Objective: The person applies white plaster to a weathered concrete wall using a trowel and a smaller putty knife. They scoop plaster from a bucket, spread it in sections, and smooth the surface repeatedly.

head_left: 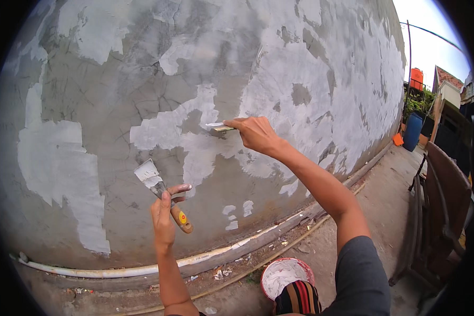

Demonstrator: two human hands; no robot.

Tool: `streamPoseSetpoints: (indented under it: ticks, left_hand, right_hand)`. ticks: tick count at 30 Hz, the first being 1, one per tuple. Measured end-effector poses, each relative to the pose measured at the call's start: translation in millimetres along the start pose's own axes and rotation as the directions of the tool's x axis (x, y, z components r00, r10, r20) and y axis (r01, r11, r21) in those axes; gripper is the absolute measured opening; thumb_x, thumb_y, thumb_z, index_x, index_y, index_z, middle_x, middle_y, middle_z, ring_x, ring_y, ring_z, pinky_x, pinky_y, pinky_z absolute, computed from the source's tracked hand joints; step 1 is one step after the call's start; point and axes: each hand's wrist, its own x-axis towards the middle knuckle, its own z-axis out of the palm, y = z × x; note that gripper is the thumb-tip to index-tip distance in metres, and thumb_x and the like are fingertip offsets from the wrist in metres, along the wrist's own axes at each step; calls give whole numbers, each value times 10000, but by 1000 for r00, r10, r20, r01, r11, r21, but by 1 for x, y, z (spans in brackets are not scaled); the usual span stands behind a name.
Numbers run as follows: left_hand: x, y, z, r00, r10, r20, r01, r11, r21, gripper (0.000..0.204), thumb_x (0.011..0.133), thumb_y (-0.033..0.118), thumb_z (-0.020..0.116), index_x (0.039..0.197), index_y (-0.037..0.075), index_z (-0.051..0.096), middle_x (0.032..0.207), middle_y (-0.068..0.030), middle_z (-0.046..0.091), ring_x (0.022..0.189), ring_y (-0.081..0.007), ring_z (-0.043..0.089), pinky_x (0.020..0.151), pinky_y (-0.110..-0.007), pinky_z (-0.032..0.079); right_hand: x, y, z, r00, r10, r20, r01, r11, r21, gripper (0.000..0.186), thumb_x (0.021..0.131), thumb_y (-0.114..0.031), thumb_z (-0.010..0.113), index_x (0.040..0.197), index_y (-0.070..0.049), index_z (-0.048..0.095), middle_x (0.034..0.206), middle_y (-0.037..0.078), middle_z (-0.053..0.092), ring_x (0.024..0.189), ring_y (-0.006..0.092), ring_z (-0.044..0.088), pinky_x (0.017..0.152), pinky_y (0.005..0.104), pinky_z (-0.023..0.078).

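A grey wall (158, 105) with irregular patches of whitish putty fills most of the view. My left hand (164, 218) grips a putty knife (181, 218) by its wooden handle, its blade tilted up to the left and coated with white putty. Higher up and to the right, my right hand (256, 134) is closed on a flat, thin scraper (220, 127) whose edge lies at or very near a patch of putty on the wall. Below, a round tub (309, 267) with a reddish rim holds white putty.
Along the wall's foot run a white pipe (116, 273) and a thinner hose (271, 256), with small debris around them. Dark striped fabric (298, 298) overlaps the tub's near side. On the right stand a brown wooden piece of furniture (447, 176) and a blue barrel (413, 131).
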Motion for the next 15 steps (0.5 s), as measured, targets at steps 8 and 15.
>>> streamPoseSetpoints:
  ticks: [8,15]
  left_hand:
    - [-8,7,-5,1000,1,-4,-1,1000,8,571,1026,377,291,1057,-62,656,1059,-174,675,1000,-237,612,886,-360,459]
    - [-4,-9,-14,1000,-21,2,21,1000,8,549,1021,368,293,1050,-49,649,1044,-175,675,1019,-252,620,876,-371,467]
  right_hand:
    - [91,119,-92,830,350,-434,-394,919,-12,385,798,-90,494,1121,-169,688,890,176,681,846,374,646,734,446,494]
    - [93,117,-55,870,383,-311,-416,908,-43,498,731,-88,510,1189,-204,668,884,182,682,861,372,646,765,436,510]
